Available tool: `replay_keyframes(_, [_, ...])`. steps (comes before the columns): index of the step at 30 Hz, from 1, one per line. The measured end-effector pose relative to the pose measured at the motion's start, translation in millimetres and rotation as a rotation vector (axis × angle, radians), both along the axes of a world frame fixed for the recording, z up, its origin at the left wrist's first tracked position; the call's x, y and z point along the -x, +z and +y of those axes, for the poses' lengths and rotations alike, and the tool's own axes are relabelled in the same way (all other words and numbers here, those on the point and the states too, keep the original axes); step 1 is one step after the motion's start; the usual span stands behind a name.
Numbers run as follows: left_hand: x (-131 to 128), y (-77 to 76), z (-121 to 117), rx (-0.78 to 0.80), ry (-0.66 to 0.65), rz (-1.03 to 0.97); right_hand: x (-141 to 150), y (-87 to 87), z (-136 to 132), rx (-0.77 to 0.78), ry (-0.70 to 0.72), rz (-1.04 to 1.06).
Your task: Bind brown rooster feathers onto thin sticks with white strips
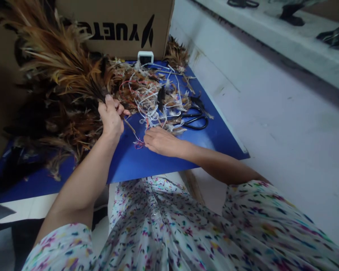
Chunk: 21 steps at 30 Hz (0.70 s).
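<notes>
My left hand (pixel 110 116) is wrapped round the base of a feather duster (pixel 73 60), whose long brown and golden feathers fan up and to the left. A thin stick (pixel 130 126) comes out below that hand and points toward my right hand (pixel 161 142). The right hand is closed, palm down, low over the blue tabletop. Beside its fingertips lies a small tangle of pink-red string (pixel 139 144); a pale strand runs from it up to the stick. What the right fingers pinch is hidden.
Black-handled scissors (pixel 196 119) lie right of a heap of white ribbon (pixel 152 111) and loose feathers. More dark feathers (pixel 45 124) cover the left of the blue table (pixel 135 167). Behind stand a small white device (pixel 145 57) and a cardboard box (pixel 115 15); a wall (pixel 271 105) borders the right.
</notes>
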State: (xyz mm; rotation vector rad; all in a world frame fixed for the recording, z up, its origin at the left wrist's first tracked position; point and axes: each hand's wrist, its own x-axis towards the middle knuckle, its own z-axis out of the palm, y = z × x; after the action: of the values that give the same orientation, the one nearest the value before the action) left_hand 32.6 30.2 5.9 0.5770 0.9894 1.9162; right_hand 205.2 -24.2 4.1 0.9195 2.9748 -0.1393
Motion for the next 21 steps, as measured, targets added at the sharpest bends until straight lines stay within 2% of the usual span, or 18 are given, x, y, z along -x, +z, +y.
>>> replay_keyframes(3, [6.6, 5.2, -1.1, -0.015, 0.027, -0.033, -10.8, 5.4, 10.8, -0.038, -0.043, -0.016])
replay_keyframes(10, [11.8, 7.3, -1.6, -0.031, 0.050, -0.058, -20.2, 9.9, 60.4, -0.157, -0.295, 0.113])
replay_keyframes(12, [10.6, 5.5, -1.1, -0.020, 0.042, -0.046, -16.8, 6.7, 72.3, -0.135, -0.307, 0.073])
replay_keyframes(17, [8.0, 2.9, -1.0, -0.002, 0.025, -0.025, -10.7, 0.0, 92.9, -0.102, -0.228, -0.047])
replay_keyframes(21, [6.6, 2.7, -2.1, 0.010, 0.005, -0.021, -14.2, 10.9, 110.5, -0.209, -0.264, 0.028])
